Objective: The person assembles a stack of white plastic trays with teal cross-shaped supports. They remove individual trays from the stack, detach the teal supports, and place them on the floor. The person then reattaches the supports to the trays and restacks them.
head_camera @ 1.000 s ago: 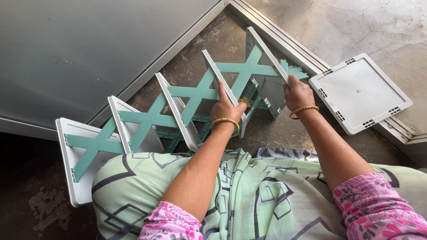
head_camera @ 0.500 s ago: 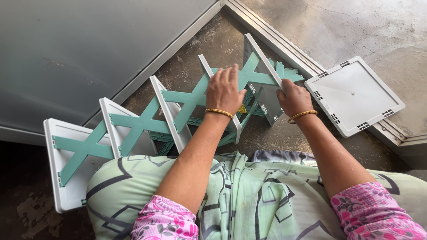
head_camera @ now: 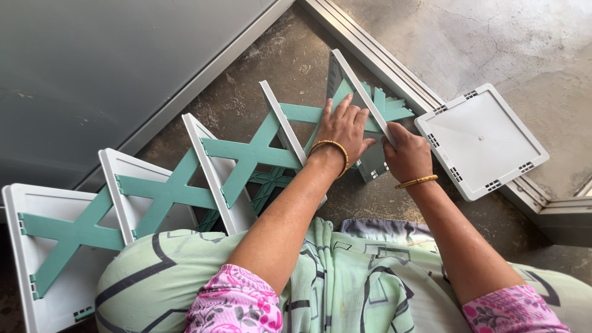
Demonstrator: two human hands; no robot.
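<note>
Hands (head_camera: pixel 346 126) flat against rack (head_camera: pixel 246 154)

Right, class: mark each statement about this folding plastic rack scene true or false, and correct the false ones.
1. The left hand lies flat on a teal cross-brace. True.
2. The right hand holds the loose white square plastic panel. False: it grips the rack's end white panel; the loose one lies beside it.
3. Both wrists wear gold bangles. True.
4. The rack stands on grass. False: bare concrete floor.
</note>
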